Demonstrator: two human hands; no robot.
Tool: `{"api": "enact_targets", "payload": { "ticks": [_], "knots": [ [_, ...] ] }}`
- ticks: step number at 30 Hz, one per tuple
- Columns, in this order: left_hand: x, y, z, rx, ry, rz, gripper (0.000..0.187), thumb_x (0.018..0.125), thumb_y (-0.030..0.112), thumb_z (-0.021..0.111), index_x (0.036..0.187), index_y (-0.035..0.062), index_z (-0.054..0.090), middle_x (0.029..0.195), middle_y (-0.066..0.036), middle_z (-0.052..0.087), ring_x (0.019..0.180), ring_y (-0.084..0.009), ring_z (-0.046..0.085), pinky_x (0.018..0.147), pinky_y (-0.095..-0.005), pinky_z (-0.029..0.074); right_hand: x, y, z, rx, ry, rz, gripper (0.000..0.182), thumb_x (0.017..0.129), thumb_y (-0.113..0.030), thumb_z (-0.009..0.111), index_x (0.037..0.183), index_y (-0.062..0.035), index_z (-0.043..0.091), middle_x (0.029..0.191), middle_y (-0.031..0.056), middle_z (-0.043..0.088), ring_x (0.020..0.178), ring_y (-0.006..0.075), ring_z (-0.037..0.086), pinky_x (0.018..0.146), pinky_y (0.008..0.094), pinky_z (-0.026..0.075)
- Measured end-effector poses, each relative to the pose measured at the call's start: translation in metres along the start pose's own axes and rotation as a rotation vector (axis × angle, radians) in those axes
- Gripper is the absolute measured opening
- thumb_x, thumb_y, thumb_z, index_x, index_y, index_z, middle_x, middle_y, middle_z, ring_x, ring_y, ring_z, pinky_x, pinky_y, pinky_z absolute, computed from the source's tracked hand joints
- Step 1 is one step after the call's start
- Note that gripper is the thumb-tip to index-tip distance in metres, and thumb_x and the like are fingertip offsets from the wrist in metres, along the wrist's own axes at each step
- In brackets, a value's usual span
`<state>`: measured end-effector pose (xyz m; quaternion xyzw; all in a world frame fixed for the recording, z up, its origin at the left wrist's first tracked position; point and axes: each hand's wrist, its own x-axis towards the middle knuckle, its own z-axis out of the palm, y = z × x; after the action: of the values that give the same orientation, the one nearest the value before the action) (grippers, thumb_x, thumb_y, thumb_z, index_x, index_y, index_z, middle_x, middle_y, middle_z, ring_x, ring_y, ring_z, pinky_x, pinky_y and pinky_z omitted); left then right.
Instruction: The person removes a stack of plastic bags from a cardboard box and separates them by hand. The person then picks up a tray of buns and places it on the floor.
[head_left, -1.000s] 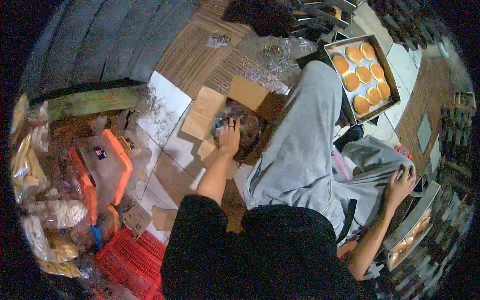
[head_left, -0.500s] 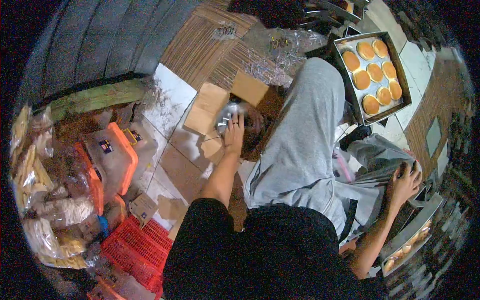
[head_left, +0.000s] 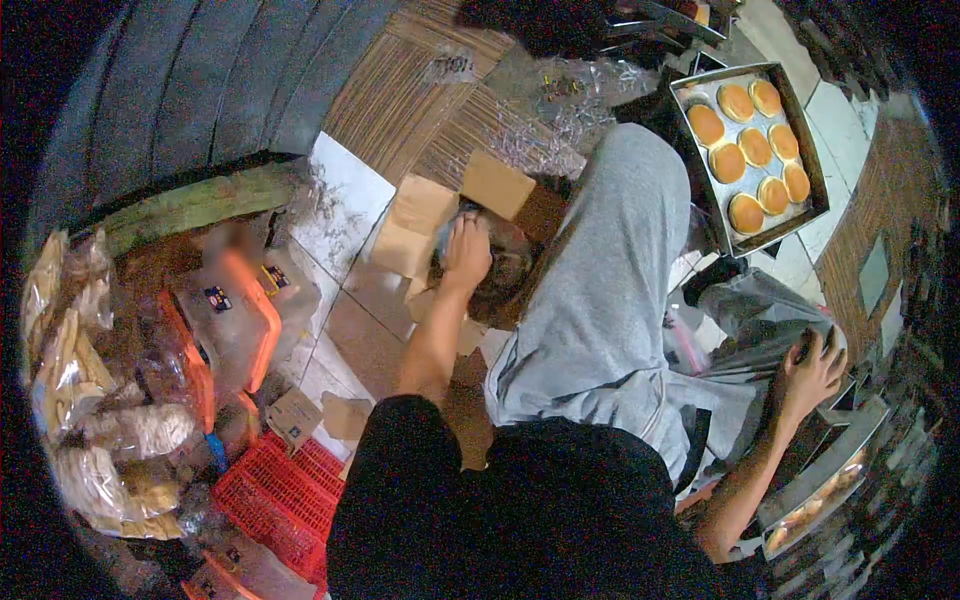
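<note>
Cardboard box [head_left: 497, 186]: opened on the floor [head_left: 350, 183], flaps spread, beside the raised knee [head_left: 642, 165].
Tray [head_left: 746, 186]: laid with round buns [head_left: 735, 102].
Right hand [head_left: 815, 372]: rested on the other knee, fingers parted, slightly bent.
Left hand [head_left: 468, 250]: lowered into the box, fingers curled; grip cannot be told.
Clear plastic [head_left: 446, 238]: partly covered by the left hand, inside the box.

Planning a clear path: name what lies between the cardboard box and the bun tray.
The raised left knee lies between the box and the tray, as the head view shows.
</note>
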<state>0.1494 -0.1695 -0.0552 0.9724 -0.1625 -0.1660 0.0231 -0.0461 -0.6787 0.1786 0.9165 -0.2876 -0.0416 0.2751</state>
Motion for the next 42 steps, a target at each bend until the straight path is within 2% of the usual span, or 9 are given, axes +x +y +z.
{"api": "enact_targets", "payload": {
  "ticks": [8, 17, 21, 25, 28, 31, 33, 35, 42],
  "knots": [
    [0.027, -0.031, 0.066, 0.265, -0.142, 0.010, 0.038, 0.089, 0.014, 0.058, 0.125, 0.0042, 0.054, 0.126, -0.014, 0.058, 0.123, -0.0286, 0.051, 0.103, -0.0420, 0.039, 0.000, -0.002, -0.007, 0.034, -0.046, 0.023, 0.038, 0.088, -0.029, 0.064, 0.125, -0.0211, 0.061, 0.151, 0.0026, 0.043, 0.140, 0.0337, 0.034, 0.105, 0.0575, 0.034],
    [0.001, -0.012, 0.004, 0.194, -0.229, 0.014, 0.033, 0.084, 0.013, 0.063, 0.116, 0.0049, 0.061, 0.117, -0.016, 0.060, 0.114, -0.0315, 0.052, 0.101, -0.0442, 0.038, 0.001, -0.001, -0.001, 0.066, -0.012, 0.008, 0.037, 0.089, -0.029, 0.064, 0.125, -0.0201, 0.061, 0.151, 0.0036, 0.043, 0.140, 0.0351, 0.035, 0.106, 0.0578, 0.032],
    [-0.041, -0.005, 0.012, 0.084, -0.347, 0.046, 0.033, 0.081, 0.010, 0.063, 0.113, 0.0039, 0.060, 0.109, -0.019, 0.063, 0.111, -0.0334, 0.057, 0.090, -0.0420, 0.049, -0.002, -0.001, -0.001, 0.061, 0.028, 0.008, 0.043, 0.083, -0.036, 0.068, 0.124, -0.0248, 0.061, 0.153, -0.0004, 0.040, 0.139, 0.0359, 0.035, 0.105, 0.0578, 0.035],
    [-0.062, -0.004, 0.029, 0.292, -0.132, 0.159, 0.030, 0.082, 0.010, 0.061, 0.111, 0.0024, 0.060, 0.105, -0.017, 0.065, 0.105, -0.0338, 0.062, 0.084, -0.0421, 0.052, -0.007, 0.002, -0.001, 0.106, 0.058, 0.018, 0.036, 0.087, -0.030, 0.065, 0.122, -0.0218, 0.062, 0.150, 0.0019, 0.044, 0.138, 0.0346, 0.037, 0.104, 0.0578, 0.034],
    [-0.060, -0.006, -0.003, 0.086, -0.311, -0.030, 0.030, 0.082, 0.013, 0.062, 0.110, 0.0015, 0.060, 0.103, -0.016, 0.066, 0.100, -0.0347, 0.063, 0.086, -0.0445, 0.051, -0.009, 0.005, 0.001, 0.121, 0.070, 0.031, 0.037, 0.086, -0.030, 0.065, 0.122, -0.0219, 0.062, 0.150, 0.0014, 0.044, 0.138, 0.0338, 0.037, 0.104, 0.0570, 0.034],
    [-0.064, -0.026, -0.053, 0.050, 0.047, 0.134, 0.027, 0.084, 0.017, 0.061, 0.107, 0.0017, 0.063, 0.105, -0.019, 0.065, 0.101, -0.0372, 0.062, 0.084, -0.0472, 0.051, -0.013, 0.007, -0.004, 0.156, 0.064, 0.047, 0.037, 0.086, -0.031, 0.065, 0.121, -0.0216, 0.063, 0.150, 0.0010, 0.043, 0.138, 0.0332, 0.037, 0.105, 0.0557, 0.034],
    [-0.058, -0.035, -0.089, -0.077, -0.130, -0.179, 0.022, 0.086, 0.020, 0.062, 0.098, 0.0015, 0.065, 0.092, -0.020, 0.065, 0.090, -0.0404, 0.063, 0.079, -0.0496, 0.051, -0.014, 0.006, -0.004, 0.177, 0.085, 0.067, 0.036, 0.085, -0.031, 0.066, 0.120, -0.0212, 0.063, 0.150, 0.0010, 0.043, 0.138, 0.0330, 0.037, 0.106, 0.0548, 0.033],
    [-0.067, -0.074, -0.086, -0.216, 0.277, -0.093, 0.021, 0.089, 0.022, 0.061, 0.089, 0.0020, 0.067, 0.076, -0.022, 0.064, 0.076, -0.0416, 0.064, 0.074, -0.0489, 0.052, -0.014, 0.005, -0.004, 0.190, 0.081, 0.069, 0.034, 0.086, -0.030, 0.065, 0.118, -0.0204, 0.063, 0.150, 0.0012, 0.043, 0.138, 0.0333, 0.037, 0.106, 0.0544, 0.033],
    [-0.091, -0.044, -0.231, -1.202, 0.113, -0.331, 0.019, 0.094, 0.018, 0.063, 0.100, 0.0004, 0.063, 0.092, -0.008, 0.070, 0.081, -0.0199, 0.067, 0.077, -0.0328, 0.053, -0.012, -0.005, -0.022, 0.225, 0.061, 0.092, 0.032, 0.087, -0.030, 0.066, 0.116, -0.0162, 0.065, 0.146, 0.0049, 0.049, 0.136, 0.0352, 0.040, 0.106, 0.0533, 0.032]
  ]
}}
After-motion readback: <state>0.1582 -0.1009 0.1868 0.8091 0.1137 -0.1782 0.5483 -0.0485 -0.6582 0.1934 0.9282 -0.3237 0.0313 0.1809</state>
